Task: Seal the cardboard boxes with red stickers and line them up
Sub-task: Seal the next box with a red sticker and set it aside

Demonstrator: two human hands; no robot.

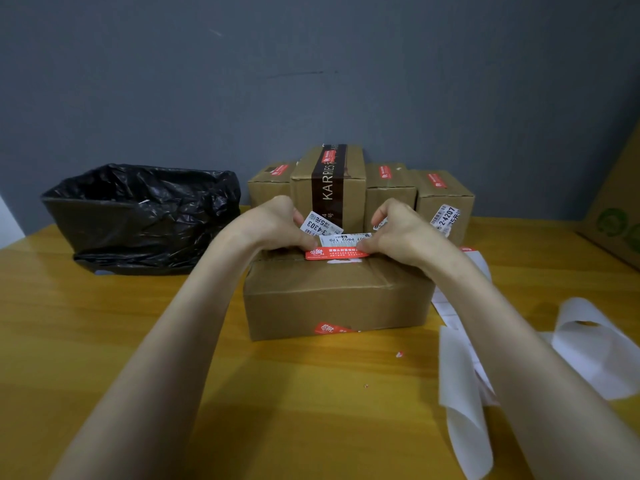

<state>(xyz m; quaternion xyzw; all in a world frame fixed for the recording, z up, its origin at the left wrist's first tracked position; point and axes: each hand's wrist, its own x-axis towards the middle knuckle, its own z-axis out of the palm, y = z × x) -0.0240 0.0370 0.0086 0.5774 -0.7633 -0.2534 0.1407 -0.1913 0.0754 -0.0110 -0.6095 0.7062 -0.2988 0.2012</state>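
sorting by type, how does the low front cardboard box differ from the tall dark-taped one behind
The low, wide brown cardboard box lies in front; the tall brown cardboard box stands in the back row. Only the tall one wears a dark printed tape band. Both carry a red sticker.

**Grey wall, wooden table**

A yellow-brown wooden table fills the lower view, its grain running sideways. Behind the table rises a plain blue-grey wall — matte, with a few faint scuffs. At the table's far left stands a bin lined with a black bag. The light is dim and even.
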